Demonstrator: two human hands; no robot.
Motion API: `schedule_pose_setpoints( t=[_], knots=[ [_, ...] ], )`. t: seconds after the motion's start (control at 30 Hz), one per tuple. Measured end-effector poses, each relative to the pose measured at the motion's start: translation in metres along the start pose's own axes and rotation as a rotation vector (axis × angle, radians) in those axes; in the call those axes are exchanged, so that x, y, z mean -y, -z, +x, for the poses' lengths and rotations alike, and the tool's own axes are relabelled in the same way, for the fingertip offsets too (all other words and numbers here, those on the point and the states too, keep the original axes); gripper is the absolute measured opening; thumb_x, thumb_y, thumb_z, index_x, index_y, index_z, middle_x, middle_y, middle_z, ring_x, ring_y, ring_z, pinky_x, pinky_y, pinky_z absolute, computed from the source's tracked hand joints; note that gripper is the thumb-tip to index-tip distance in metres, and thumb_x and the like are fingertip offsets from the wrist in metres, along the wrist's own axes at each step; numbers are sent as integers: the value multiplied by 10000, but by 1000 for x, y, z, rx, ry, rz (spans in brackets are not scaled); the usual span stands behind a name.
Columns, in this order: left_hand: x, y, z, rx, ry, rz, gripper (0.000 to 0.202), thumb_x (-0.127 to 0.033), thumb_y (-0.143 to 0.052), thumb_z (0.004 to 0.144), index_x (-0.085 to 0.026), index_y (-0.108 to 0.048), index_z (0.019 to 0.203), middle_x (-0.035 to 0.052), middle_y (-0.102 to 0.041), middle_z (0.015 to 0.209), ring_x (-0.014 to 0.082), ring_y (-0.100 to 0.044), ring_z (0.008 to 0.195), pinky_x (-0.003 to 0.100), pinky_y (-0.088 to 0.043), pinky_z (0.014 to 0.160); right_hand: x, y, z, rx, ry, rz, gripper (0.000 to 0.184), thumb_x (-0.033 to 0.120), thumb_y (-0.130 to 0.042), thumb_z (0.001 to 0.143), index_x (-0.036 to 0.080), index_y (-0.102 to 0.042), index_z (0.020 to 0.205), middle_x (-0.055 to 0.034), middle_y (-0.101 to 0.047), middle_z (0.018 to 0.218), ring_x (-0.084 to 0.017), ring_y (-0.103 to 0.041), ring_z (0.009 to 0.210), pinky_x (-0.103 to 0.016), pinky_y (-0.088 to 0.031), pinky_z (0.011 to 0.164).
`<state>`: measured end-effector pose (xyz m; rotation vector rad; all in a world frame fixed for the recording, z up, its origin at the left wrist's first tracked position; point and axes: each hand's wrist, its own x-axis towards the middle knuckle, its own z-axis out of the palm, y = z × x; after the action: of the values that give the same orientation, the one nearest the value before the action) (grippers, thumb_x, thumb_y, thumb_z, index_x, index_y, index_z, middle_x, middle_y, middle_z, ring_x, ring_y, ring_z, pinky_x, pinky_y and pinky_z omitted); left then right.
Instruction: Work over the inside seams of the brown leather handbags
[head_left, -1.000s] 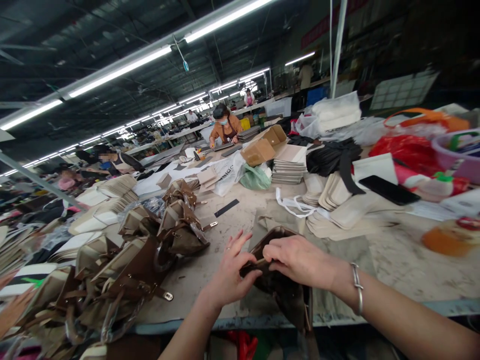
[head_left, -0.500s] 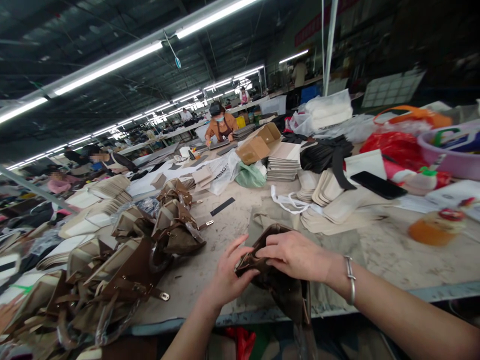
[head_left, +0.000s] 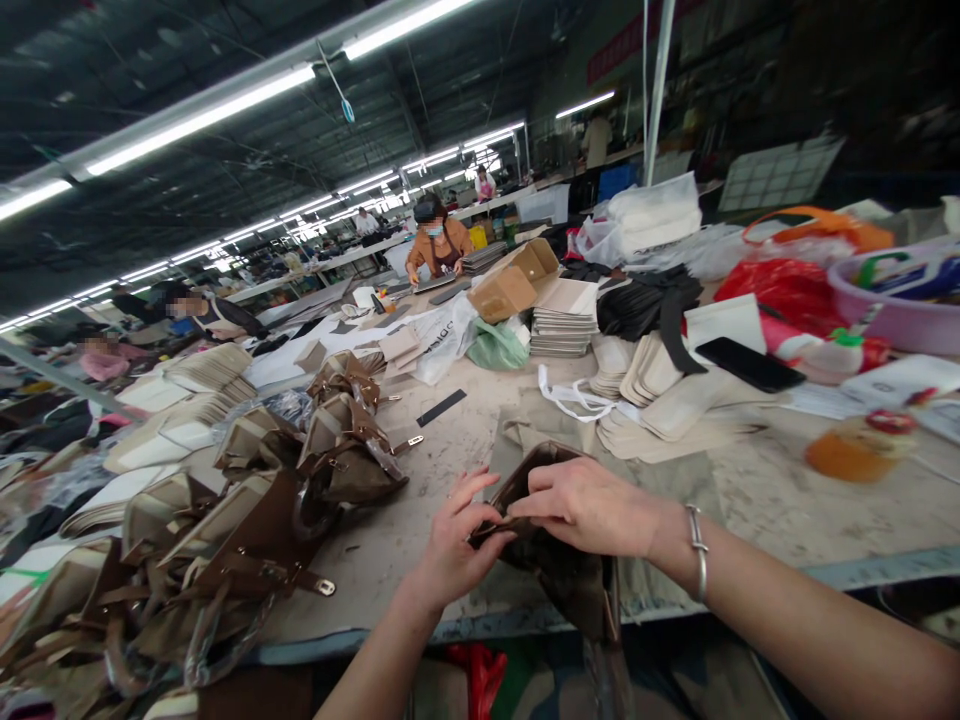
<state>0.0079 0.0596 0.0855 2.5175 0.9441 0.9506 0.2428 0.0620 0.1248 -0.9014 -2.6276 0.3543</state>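
A brown handbag lies at the table's front edge, its mouth towards the left and its lower part hanging over the edge. My left hand grips the left rim of the bag, thumb below and fingers above. My right hand, with a metal bracelet at the wrist, pinches the rim close to the left fingertips. Its fingers are bent over the bag's opening, and the inside is mostly hidden. Under the bag lies a grey-green sheet.
Several similar brown bags crowd the left side. Beige panels are stacked behind, near a cardboard box. A phone, an orange-filled bottle and a purple basin stand right. A co-worker sits across the table.
My right hand's fingers have closed in on the rim, nearer to the left fingertips. The left fingers have curled in slightly. The bag stays in about the same place.
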Motion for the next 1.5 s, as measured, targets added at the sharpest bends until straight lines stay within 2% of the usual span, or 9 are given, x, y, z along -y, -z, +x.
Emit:
schedule_pose_setpoints(
  t=[0.17, 0.33, 0.47, 0.73, 0.97, 1.3, 1.37, 1.5],
  knots=[
    [1, -4, -3, 23, 13, 2, 106, -178, -642, 801, -196, -576, 882, 113, -528, 1255, 250, -472, 1189, 445, -367, 1040, 4, 1, 0, 20, -4, -34, 212, 275, -469, 870, 313, -622, 1012, 24, -584, 848, -137, -545, 762, -260, -335, 629],
    [1, -7, -6, -36, 45, -75, 274, -164, -657, 792, -197, -534, 1034, 103, -555, 1194, 218, -512, 1130, 361, -443, 960, 3, 0, 0, 5, -34, 0, 209, 320, -483, 877, 320, -612, 1041, 25, -597, 898, -140, -562, 817, -256, -363, 677],
    [2, -7, -7, -35, -33, -63, 296, -142, -651, 798, -206, -562, 1073, 100, -542, 1210, 225, -496, 1151, 362, -446, 969, 1, -3, 1, 0, -43, -19, 202, 315, -485, 880, 313, -615, 1035, 24, -598, 889, -143, -562, 808, -260, -364, 675],
    [8, -9, -10, -17, -41, 29, 294, -162, -653, 802, -218, -588, 1083, 105, -515, 1265, 237, -508, 1141, 457, -388, 1043, 0, -4, 0, -2, -42, -38, 186, 314, -479, 883, 304, -632, 988, 26, -600, 862, -140, -561, 784, -261, -349, 646],
    [6, -9, -10, -28, -125, 100, 277, -142, -662, 787, -199, -609, 1053, 125, -526, 1257, 247, -519, 1136, 492, -361, 1058, -1, -3, -3, 15, -40, -59, 190, 314, -476, 881, 296, -647, 962, 20, -601, 839, -141, -555, 759, -266, -333, 618],
    [6, -13, -7, -64, -157, 22, 220, -98, -644, 789, -216, -649, 974, 112, -534, 1251, 241, -544, 1103, 505, -376, 1039, -5, -5, -3, 4, -82, -21, 192, 307, -484, 884, 287, -674, 909, 20, -598, 834, -123, -554, 747, -257, -330, 612],
    [6, -13, -7, -70, -141, 0, 198, -97, -639, 792, -211, -650, 954, 109, -550, 1228, 234, -553, 1089, 467, -424, 1003, -6, -5, -1, 3, -107, -22, 197, 297, -482, 883, 276, -678, 873, 18, -591, 830, -122, -552, 738, -256, -333, 610],
    [5, -11, -5, -78, -75, -47, 164, -103, -636, 799, -200, -645, 931, 103, -583, 1175, 203, -595, 1019, 326, -529, 858, -4, -7, 4, -39, -147, -39, 213, 303, -479, 881, 249, -674, 818, 16, -586, 873, -121, -550, 723, -260, -341, 602]
  ],
)
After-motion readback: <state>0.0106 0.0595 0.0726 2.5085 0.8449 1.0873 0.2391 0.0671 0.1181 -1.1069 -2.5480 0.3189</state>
